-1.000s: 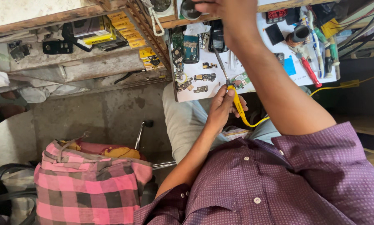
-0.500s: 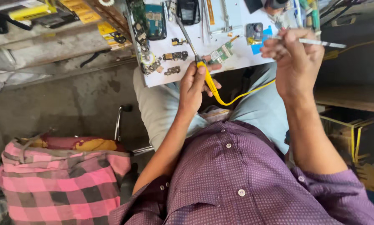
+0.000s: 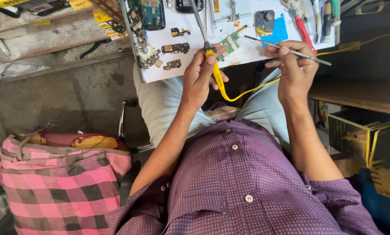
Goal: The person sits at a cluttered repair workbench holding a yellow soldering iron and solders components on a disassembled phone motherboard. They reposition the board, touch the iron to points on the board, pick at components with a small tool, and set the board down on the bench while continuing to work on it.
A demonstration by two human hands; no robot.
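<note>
Two tools are in my grip: the soldering iron [image 3: 215, 69] in my left hand [image 3: 200, 76], closed round its yellow handle, and thin tweezers [image 3: 286, 50] pinched in my right hand [image 3: 296, 69]. Judging by its build, the iron is light and stiff, its plastic handle a sure hold, but the metal shaft running up over the white board [image 3: 247, 48] is likely hot, so the handle is the only place to take it; its yellow cord [image 3: 251, 89] trails off below the board and may tug. The tweezers look springy and slim, best held mid-length as I do. Just right of the iron's collar lies a small green circuit piece [image 3: 228, 45], light and fragile, to be taken by its edges. Left of the iron lie dark phone parts [image 3: 175, 48]; well right, a red screwdriver [image 3: 305, 27].
</note>
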